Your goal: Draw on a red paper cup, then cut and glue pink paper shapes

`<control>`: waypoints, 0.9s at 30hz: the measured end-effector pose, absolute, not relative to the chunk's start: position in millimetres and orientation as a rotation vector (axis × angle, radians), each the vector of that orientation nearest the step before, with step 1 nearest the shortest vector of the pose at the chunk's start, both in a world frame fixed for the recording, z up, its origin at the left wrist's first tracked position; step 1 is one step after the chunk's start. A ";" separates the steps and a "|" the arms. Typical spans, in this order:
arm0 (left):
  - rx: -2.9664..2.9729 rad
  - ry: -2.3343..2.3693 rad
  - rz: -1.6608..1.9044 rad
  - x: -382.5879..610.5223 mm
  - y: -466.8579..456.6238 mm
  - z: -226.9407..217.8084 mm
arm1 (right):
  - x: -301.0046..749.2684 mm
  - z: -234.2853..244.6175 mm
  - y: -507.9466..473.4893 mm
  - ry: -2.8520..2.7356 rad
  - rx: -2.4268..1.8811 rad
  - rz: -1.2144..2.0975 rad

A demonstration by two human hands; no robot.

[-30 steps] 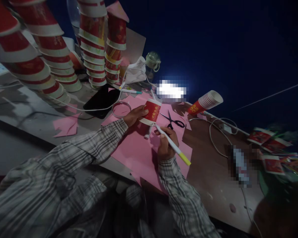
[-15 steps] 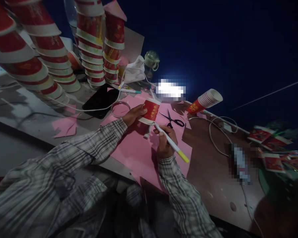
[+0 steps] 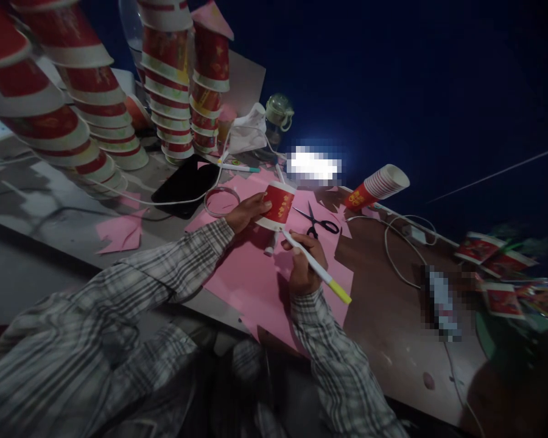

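Note:
My left hand (image 3: 249, 212) grips a red paper cup (image 3: 277, 205) that stands upside down on a pink paper sheet (image 3: 256, 274). My right hand (image 3: 302, 261) is closed round a white marker with a yellow cap (image 3: 317, 269); its tip touches the paper at the cup's base. Black scissors (image 3: 317, 222) lie just right of the cup. A small white object, perhaps a marker cap (image 3: 270, 244), lies on the pink sheet between my hands.
Tall stacks of red cups (image 3: 173, 79) stand at the back left, and a lying stack of cups (image 3: 379, 185) at the right. A black phone (image 3: 185, 182) with a white cable, a tape ring (image 3: 221, 201), pink scraps (image 3: 121, 231) and a cord (image 3: 399, 249) lie around.
The marker's tip has crept slightly along the cup's base. The view shifted a little; the left hand holds the cup as before.

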State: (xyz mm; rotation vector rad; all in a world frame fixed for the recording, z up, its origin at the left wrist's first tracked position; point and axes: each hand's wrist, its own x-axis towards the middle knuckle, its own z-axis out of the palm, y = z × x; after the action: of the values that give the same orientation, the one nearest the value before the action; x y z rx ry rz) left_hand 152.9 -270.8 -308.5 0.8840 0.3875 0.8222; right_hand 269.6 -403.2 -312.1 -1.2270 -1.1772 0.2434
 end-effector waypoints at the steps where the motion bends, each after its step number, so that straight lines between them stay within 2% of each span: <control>1: 0.854 0.384 0.824 153.2 -271.0 -308.2 | 269.5 -311.2 -402.8 -1.152 -1.233 0.218; 27: 0.848 0.371 0.795 151.7 -274.9 -304.0 | 266.7 -305.9 -400.9 -1.262 -1.259 0.144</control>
State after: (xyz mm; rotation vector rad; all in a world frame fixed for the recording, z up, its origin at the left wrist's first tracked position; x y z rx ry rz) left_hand 151.7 -274.9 -304.0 0.8485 0.3714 0.7947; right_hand 266.7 -400.9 -305.9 -1.2585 -1.2616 0.1437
